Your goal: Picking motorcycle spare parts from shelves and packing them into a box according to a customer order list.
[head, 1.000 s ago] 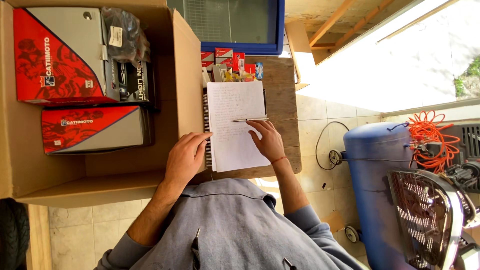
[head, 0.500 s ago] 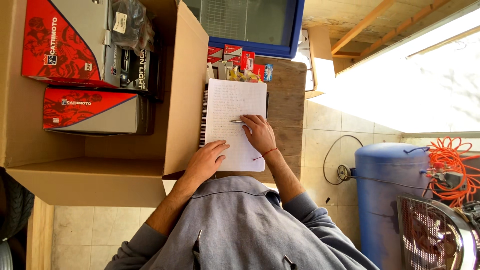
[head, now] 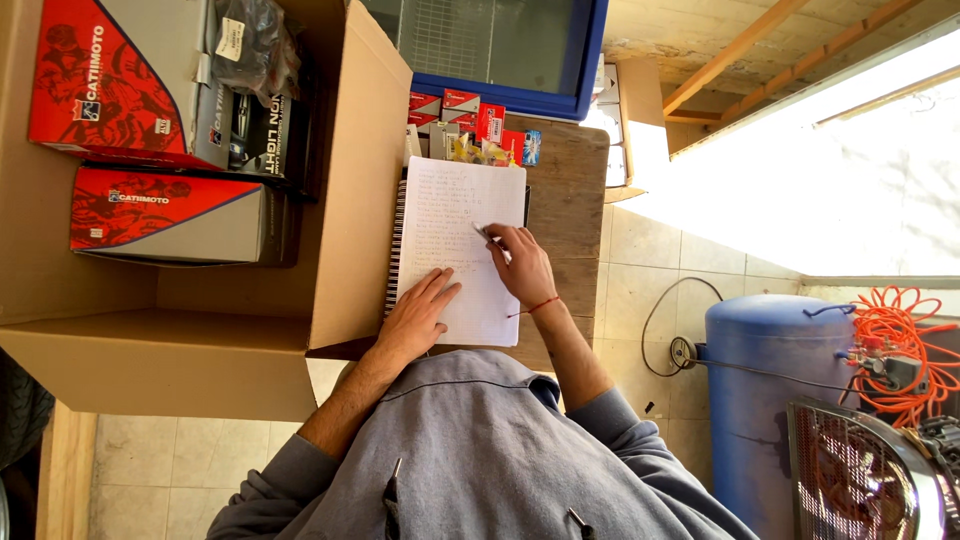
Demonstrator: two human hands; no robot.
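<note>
Right hand (head: 522,268) is closed in a writing grip on a pen (head: 490,240), tip down on the notebook (head: 462,245), about mid-page and toward the right edge. Left hand (head: 418,315) lies flat and released on the lower part of the page, fingers spread, pinning the paper down and grasping nothing. The notebook, spiral-bound along its left side, sits on a wooden surface (head: 565,190), its binding edge touching the flap of a big open cardboard box (head: 345,190). Inside that box sit two red-and-grey cartons (head: 165,215) and a dark bagged item. Behind the notebook, at the far end of the surface, a cluster of small red packets (head: 470,115) stands close to the page's top edge. Off to the right, on the tiled floor, a blue tank (head: 770,390) and a coil of orange hose (head: 895,345), well apart from the hands. Risks, as I judge them: if the flat hand lifts, the loose page could shift under the pen and smear or skew the line. The writing wrist hangs near the page's right edge, so it could slip off and drag the stroke. A push forward of the notebook could topple the packets just behind it.
</note>
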